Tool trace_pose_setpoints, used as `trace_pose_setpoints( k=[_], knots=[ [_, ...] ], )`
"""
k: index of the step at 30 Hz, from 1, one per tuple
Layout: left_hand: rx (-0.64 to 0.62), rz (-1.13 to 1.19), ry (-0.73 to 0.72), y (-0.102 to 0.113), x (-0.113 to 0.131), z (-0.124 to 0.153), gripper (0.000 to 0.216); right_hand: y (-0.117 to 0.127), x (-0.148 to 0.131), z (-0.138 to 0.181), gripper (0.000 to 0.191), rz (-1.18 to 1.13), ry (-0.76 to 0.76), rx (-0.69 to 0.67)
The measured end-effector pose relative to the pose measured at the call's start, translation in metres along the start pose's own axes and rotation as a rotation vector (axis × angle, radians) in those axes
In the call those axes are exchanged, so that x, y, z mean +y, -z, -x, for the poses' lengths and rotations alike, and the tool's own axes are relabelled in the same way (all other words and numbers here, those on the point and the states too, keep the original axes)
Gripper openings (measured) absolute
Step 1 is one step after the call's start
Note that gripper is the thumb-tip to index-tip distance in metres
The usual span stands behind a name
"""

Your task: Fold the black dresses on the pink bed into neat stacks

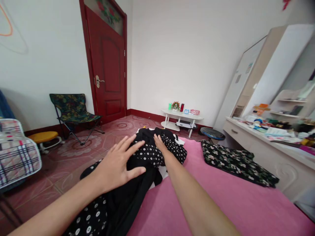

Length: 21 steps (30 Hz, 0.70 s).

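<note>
A black garment with white dotted patterns point(147, 152) lies spread over the pink bed cover point(197, 190), and part of it trails toward me on the left. Above its left part is my left hand point(120, 164), open, with fingers spread and nothing held; whether it touches the cloth I cannot tell. Farther out, my right hand point(159, 142) rests against the upper part of the garment with its fingers stretched out. Some white material point(180, 141) shows at the garment's edge. To the right lies a folded black floral cloth point(236, 160).
A cluttered dresser point(261, 141) borders the bed on the right. Beyond the bed stand a low white table point(182, 114) and a round dark stool point(212, 133). On the left are a camouflage folding chair point(73, 111), a yellow stool point(43, 136) and a red door point(108, 65).
</note>
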<state>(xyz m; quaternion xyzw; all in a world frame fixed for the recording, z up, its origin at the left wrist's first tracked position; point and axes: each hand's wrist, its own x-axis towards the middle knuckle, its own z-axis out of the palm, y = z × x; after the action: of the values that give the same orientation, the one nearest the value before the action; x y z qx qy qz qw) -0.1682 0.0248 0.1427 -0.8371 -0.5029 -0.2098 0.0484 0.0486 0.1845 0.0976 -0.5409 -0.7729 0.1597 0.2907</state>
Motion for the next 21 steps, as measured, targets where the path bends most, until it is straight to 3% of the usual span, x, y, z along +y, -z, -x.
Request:
trace_pose_setpoints(
  k=[2,4,10,16,18,21],
  knots=[
    [-0.081,-0.012,0.043,-0.023,0.0,-0.01,0.075,-0.023,0.019,-0.002,0.049,-0.043,-0.018,-0.062],
    [-0.109,-0.009,0.086,-0.038,-0.002,-0.016,0.076,-0.027,0.033,-0.002,0.052,-0.08,-0.004,-0.096],
    [-0.068,-0.04,0.074,-0.042,-0.003,-0.01,0.074,-0.017,0.04,0.034,0.058,-0.147,0.015,-0.119],
    [-0.019,-0.09,0.024,-0.045,0.002,-0.001,0.072,0.001,0.054,0.129,0.051,-0.187,0.103,-0.086],
    [-0.02,-0.109,0.027,-0.041,0.003,-0.003,0.071,0.02,0.074,0.17,0.043,-0.14,0.104,-0.022],
    [-0.004,-0.211,0.062,-0.026,0.021,-0.014,0.063,0.053,0.119,0.23,0.033,0.023,-0.013,0.1]
  ],
)
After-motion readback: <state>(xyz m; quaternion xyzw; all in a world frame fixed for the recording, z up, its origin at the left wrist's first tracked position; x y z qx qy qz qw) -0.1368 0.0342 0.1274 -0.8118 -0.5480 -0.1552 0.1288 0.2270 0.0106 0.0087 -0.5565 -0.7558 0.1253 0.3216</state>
